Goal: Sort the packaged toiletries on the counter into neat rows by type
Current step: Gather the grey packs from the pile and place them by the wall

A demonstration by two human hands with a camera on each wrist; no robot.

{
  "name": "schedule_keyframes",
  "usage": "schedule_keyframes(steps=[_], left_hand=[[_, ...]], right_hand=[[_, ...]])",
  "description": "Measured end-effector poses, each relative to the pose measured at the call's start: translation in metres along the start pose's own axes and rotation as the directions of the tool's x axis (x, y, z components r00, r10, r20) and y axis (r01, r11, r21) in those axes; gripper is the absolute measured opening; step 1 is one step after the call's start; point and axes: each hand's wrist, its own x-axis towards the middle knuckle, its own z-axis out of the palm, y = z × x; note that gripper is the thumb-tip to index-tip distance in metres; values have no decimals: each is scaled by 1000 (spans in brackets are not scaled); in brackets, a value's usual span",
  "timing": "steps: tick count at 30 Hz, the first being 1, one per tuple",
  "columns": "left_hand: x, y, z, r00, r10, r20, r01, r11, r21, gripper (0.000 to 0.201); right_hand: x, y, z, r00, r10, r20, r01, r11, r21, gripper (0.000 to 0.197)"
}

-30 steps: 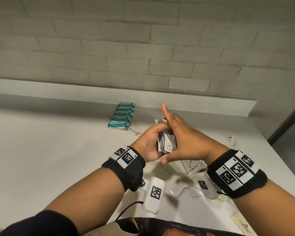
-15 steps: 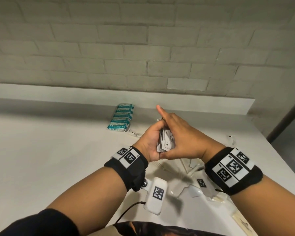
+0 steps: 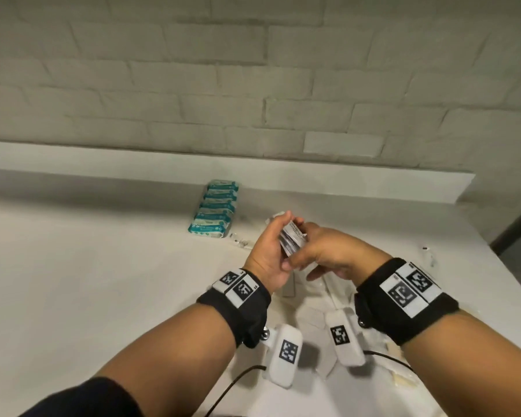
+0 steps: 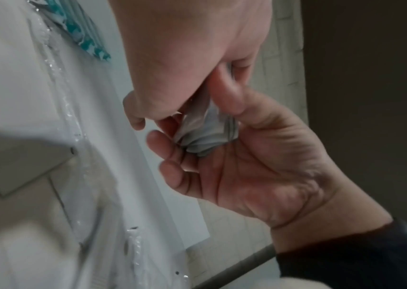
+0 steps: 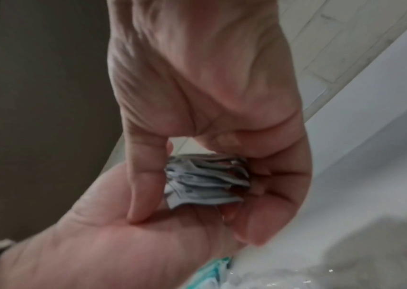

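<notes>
A stack of small white sachets [image 3: 292, 240] with dark print is held upright between both hands above the counter [image 3: 103, 266]. My left hand [image 3: 268, 251] cradles it from the left, fingers curled round its far side. My right hand [image 3: 328, 251] grips it from the right, with the thumb down against the left palm. The right wrist view shows the stack's fanned edges [image 5: 204, 183] between thumb and fingers. In the left wrist view the stack [image 4: 207, 135] is bunched between the two hands. A row of teal packs [image 3: 215, 210] lies by the back ledge.
Clear-wrapped white items [image 3: 313, 299] lie scattered on the counter under and in front of the hands. A small wrapped piece [image 3: 242, 242] sits near the teal row and another [image 3: 427, 254] at the right edge. A brick wall [image 3: 253, 85] rises behind the ledge.
The right index finger, which pointed straight up before, now curls down over the top of the stack. Both hands still hold the sachets together.
</notes>
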Motion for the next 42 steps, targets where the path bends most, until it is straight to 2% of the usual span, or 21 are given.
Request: schedule_keyframes(steps=[4,6,7,9,10,11,12,13,14,15,16,17,19,23,26,28,31,36,38,42], left_hand=[[25,6,-20,999,-42,-6,43,995,86,26],[48,19,-33,998,-32,-62,39,991,126,62],[59,29,-38,996,2,-88,10,990,142,73],[76,51,-44,989,83,-120,-40,945,324,72],[85,63,-45,989,102,-104,-39,872,488,62],[90,75,-42,994,92,-61,-27,736,677,56],[98,84,-42,999,45,-21,-6,526,851,54],[104,91,-41,1000,-16,5,-1,249,968,55],[110,94,-40,997,-72,17,-20,-47,999,57],[116,95,-40,993,-112,23,-55,-293,955,58],[120,93,-40,992,-122,37,-88,-452,887,58],[127,89,-43,992,-114,56,-109,-536,837,54],[134,82,-46,990,-89,108,-140,-594,792,44],[146,78,-51,991,-61,121,-133,-622,771,33],[149,77,-54,989,-57,135,-140,-648,749,33],[153,76,-57,989,-48,140,-135,-676,724,44],[162,75,-56,995,-14,99,-80,-701,709,54],[189,82,-55,992,72,105,-27,-687,726,32],[202,86,-57,990,100,99,-6,-672,741,26],[226,90,-61,984,150,95,25,-647,762,22]], right_hand=[[37,0,-6,999,19,-40,-29,967,-252,48],[59,-3,-16,998,6,-58,-27,930,-368,45],[73,-5,-22,997,-11,-71,-21,899,-438,45],[94,-9,-32,996,-36,-80,-18,815,-579,45],[106,-11,-36,997,-32,-72,-22,768,-640,47],[116,-11,-39,998,-29,-58,-20,720,-694,51],[128,-10,-41,999,-12,-50,-29,681,-731,54],[139,-9,-42,999,5,-46,-38,654,-756,57],[148,-8,-41,999,22,-46,-50,627,-777,56],[157,-7,-40,999,23,-45,-50,600,-798,54],[164,-6,-39,999,21,-50,-52,578,-814,52],[173,-4,-38,999,1,-47,-40,564,-825,51],[184,-2,-36,1000,-2,-30,-24,548,-836,54],[194,6,-44,999,10,-39,-38,491,-871,71],[186,13,-55,996,-10,-86,-66,553,-831,78],[183,21,-59,990,-48,-133,-81,578,-812,71],[188,25,-62,984,-88,-154,-80,554,-828,59],[203,14,-70,974,-144,-176,-76,524,-848,35],[212,10,-74,970,-153,-187,-83,517,-852,35],[232,1,-80,969,-188,-158,-26,562,-827,57]])
